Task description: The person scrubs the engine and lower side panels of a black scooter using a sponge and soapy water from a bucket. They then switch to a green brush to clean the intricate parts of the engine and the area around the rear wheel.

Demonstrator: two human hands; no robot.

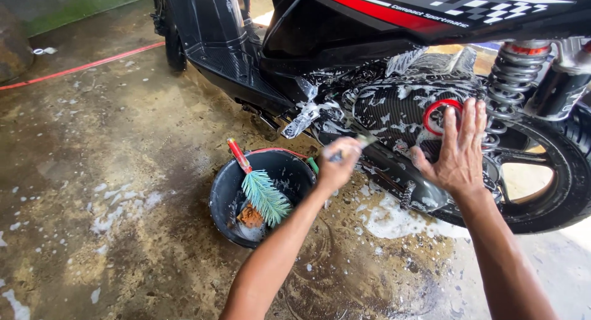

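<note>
A black scooter with a red stripe (369, 12) stands over a wet concrete floor, its engine casing (394, 104) covered in soap foam. My left hand (337, 165) is shut on a small brush (363, 141) whose tip points at the foamy casing. My right hand (460, 149) rests flat with fingers spread on the casing, just beside a red ring cover (431, 110). Both forearms reach in from the bottom of the view.
A black bucket (225, 197) with a red rim sits on the floor left of my left hand, holding a red-handled brush with teal bristles (265, 197) and an orange sponge. A red hose (86, 66) crosses the floor at the far left. The rear wheel (554, 172) and spring shock (514, 70) are at right.
</note>
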